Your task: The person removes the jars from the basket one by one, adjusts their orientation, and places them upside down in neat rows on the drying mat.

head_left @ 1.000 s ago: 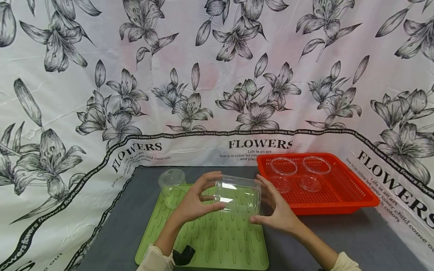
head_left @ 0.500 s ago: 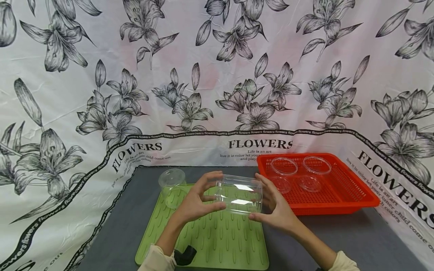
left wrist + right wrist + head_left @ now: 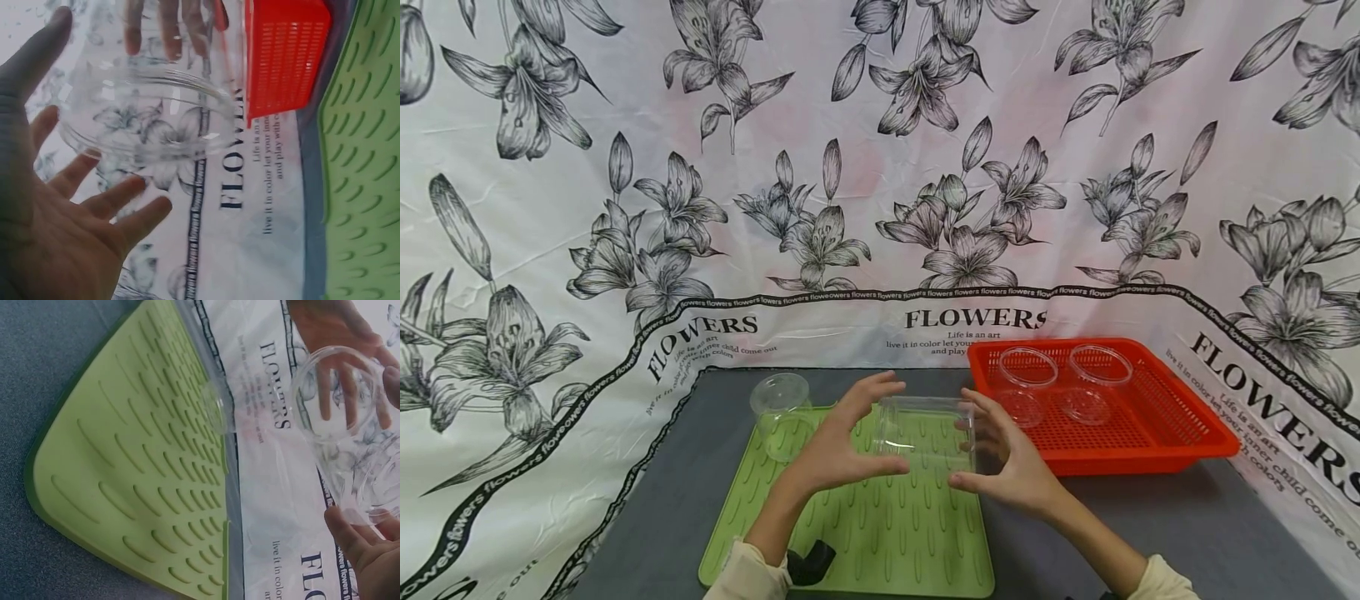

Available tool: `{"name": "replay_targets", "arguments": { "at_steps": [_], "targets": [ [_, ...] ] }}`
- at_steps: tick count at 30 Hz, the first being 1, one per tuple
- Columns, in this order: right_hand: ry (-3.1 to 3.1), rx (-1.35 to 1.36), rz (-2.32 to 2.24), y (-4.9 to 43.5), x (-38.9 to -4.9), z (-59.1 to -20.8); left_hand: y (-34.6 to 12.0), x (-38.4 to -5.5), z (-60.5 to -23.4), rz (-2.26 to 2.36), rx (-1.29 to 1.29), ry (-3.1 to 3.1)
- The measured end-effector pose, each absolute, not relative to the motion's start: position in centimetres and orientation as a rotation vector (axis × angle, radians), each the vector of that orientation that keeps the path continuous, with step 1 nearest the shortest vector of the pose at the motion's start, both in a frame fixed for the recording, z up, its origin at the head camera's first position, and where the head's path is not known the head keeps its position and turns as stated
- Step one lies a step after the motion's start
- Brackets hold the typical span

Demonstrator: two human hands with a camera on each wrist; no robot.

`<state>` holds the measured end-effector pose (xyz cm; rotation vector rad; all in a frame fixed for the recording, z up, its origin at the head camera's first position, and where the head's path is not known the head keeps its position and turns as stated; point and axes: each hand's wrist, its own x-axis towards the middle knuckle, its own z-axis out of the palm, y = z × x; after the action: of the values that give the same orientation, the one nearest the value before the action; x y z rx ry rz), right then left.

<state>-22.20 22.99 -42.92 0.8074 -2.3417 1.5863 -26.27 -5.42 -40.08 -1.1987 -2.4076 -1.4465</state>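
Note:
A clear plastic jar (image 3: pixel 925 435) lies sideways in the air over the green ridged mat (image 3: pixel 880 533). My right hand (image 3: pixel 1018 471) grips it at its right end, thumb below and fingers behind. Around the jar's left end, my left hand (image 3: pixel 835 454) has its fingers and thumb spread wide. In the left wrist view, the round, ringed end of the jar (image 3: pixel 150 115) faces my left hand (image 3: pixel 75 231), whose fingertips stand around it. The right wrist view has the jar (image 3: pixel 331 447) between both hands, with my right fingertips at its near end.
Another clear cup (image 3: pixel 781 417) stands at the mat's back left corner. To the right is a red perforated basket (image 3: pixel 1195 450) with two clear cups (image 3: pixel 1028 387) inside. A floral printed cloth (image 3: pixel 827 333) hangs behind the grey table (image 3: pixel 662 500).
My left fingers and thumb have spread away from the jar's left end. The jar has levelled out slightly, while my right hand keeps its hold.

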Motion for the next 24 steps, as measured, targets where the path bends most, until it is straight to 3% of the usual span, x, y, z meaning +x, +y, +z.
{"name": "replay_targets", "arguments": {
  "at_steps": [13, 24],
  "targets": [
    [-2.477, 0.761, 1.303, 22.4, -21.8, -42.8, -2.8, -24.6, -38.3, -0.655, -1.211, -2.627],
    [-2.508, 0.781, 1.234, 22.1, -21.5, -42.4, -2.3, -24.0, -39.1, -0.401, -1.172, -2.637]
  ]
}}
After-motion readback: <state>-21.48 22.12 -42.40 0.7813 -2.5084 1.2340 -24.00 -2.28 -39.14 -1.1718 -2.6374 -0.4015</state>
